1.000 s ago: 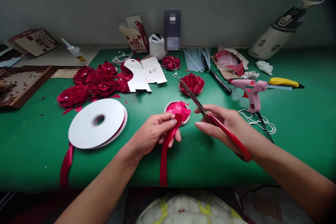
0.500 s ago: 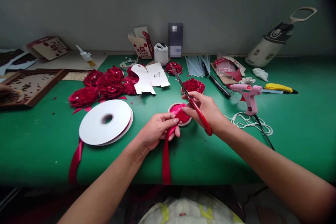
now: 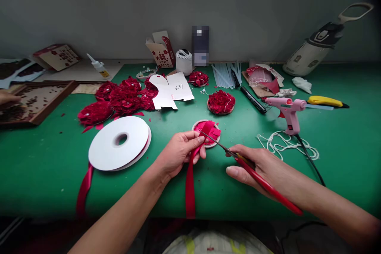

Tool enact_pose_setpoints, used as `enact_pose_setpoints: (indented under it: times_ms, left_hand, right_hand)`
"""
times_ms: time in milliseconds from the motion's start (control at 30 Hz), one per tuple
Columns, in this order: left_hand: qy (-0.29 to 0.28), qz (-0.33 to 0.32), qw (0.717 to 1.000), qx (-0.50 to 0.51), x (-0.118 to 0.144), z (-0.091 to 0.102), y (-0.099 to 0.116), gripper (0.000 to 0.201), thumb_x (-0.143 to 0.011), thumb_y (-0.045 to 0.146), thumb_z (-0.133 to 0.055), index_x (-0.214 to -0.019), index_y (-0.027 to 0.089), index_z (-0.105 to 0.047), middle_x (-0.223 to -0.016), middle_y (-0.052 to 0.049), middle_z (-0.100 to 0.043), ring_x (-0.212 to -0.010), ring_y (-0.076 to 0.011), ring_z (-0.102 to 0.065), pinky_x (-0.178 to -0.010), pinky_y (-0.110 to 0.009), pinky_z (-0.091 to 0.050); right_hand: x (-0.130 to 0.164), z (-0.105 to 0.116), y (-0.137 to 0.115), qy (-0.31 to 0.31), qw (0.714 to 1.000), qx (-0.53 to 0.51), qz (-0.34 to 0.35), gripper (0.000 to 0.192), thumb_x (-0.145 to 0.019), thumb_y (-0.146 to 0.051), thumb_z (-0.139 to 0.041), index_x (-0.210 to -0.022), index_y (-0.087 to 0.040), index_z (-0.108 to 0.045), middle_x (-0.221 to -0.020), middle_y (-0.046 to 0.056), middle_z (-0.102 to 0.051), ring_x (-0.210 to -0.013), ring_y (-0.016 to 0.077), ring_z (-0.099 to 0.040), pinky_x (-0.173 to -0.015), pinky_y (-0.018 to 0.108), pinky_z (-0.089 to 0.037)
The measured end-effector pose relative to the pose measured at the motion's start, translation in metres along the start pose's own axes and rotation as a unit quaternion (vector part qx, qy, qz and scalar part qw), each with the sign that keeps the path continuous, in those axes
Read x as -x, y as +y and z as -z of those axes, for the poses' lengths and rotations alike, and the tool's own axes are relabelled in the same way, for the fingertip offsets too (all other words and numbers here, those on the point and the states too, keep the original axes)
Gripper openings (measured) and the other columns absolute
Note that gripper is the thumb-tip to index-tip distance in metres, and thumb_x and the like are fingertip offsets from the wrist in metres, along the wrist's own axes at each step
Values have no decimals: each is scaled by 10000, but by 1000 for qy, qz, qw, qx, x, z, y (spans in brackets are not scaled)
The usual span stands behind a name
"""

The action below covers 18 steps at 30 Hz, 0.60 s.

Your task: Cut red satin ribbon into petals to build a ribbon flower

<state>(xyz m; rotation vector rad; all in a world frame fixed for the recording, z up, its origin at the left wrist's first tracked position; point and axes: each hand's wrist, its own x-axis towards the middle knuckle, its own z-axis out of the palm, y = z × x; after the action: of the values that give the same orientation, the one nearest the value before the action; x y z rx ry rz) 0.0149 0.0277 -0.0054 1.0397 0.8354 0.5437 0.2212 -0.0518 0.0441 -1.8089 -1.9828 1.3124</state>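
Far left of the ribbon spool (image 3: 119, 143), someone else's hand (image 3: 7, 97) sits at a wooden tray (image 3: 35, 101) on the green table (image 3: 44, 166). Just behind the spool there's our heap of finished red ribbon flowers (image 3: 116, 99), with a white card cutout (image 3: 169, 89) beside them. The spool lies flat, its red tail hanging over the table edge.

To the right of the spool, our left hand (image 3: 178, 152) has fingers pinched together on the end of a red ribbon strip (image 3: 190, 178), which drops off the front edge. The pinched end sits right at a round disc piled with red ribbon pieces (image 3: 206, 131).

Further right of the spool, our right hand (image 3: 262, 168) is wrapped around red-handled scissors (image 3: 253, 170); the blade tips reach the ribbon end, but we can't tell if they're apart or closed. Past that, a pink glue gun (image 3: 287, 111) stands over a tangle of white string (image 3: 285, 145).
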Motion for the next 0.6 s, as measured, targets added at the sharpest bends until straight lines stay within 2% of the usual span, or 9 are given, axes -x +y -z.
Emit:
enact_pose_setpoints:
  times_ms: [133,300,500,600]
  left_hand:
    - [-8,8,1000,-4,0,1,0,248,-834,360,-524,-768,122,-548,-611,-14,-597,-391,-21,-412,-364,-149,-182]
    - [-10,19,1000,-3,-1,2,0,241,-836,356,-523,-796,121,-559,-608,-13,-592,-390,-18,-405,-361,-146,-171]
    - [-8,41,999,-9,-3,3,1,260,-833,348,-522,-728,112,-545,-604,-26,-587,-393,-20,-403,-349,-148,-143]
    - [-3,45,999,-3,-2,4,2,235,-825,329,-534,-721,118,-531,-597,-26,-592,-384,-22,-403,-342,-146,-148]
  right_hand:
    - [-12,-5,3,-2,1000,4,9,479,-810,-634,-408,-988,-215,-554,-602,-38,-429,-516,103,-313,-470,210,-287]
    - [-13,-3,4,4,1000,6,11,459,-800,-623,-437,-912,-204,-586,-559,-46,-374,-506,100,-280,-462,208,-262]
    - [-20,-4,9,30,999,23,-2,452,-799,-579,-472,-918,-169,-620,-529,-42,-372,-493,100,-291,-477,216,-273]
    - [-28,-4,15,33,999,21,-15,456,-792,-586,-471,-922,-178,-627,-531,-34,-424,-487,105,-333,-466,213,-281]
